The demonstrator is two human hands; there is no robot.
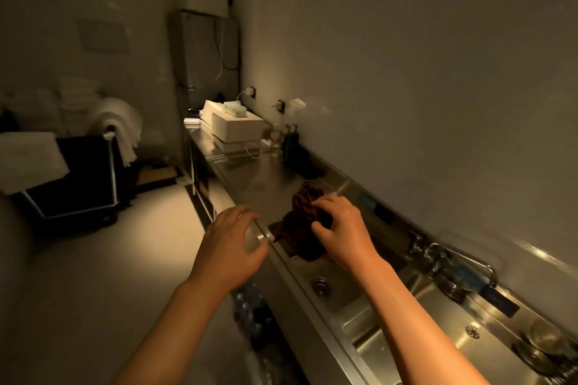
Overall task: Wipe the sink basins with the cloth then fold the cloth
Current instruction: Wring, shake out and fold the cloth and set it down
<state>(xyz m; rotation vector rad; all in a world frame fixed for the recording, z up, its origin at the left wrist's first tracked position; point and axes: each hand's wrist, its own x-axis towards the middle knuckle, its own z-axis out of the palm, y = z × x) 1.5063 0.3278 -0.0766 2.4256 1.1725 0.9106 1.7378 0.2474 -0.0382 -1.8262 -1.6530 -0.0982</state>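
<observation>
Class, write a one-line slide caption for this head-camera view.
Right hand grips a dark cloth at the sink edge; left hand hovers open.

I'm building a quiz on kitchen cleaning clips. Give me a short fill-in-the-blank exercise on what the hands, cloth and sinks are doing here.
1. The dark red-brown crumpled cloth is gripped by the ____ hand.
2. The left hand hovers with spread fingers and holds ____.
3. The round metal drain sits in the floor of the stainless steel sink ____.
4. The chrome faucet stands on the side of the sinks nearer the ____.

Missing words: right; nothing; basin; wall
</observation>
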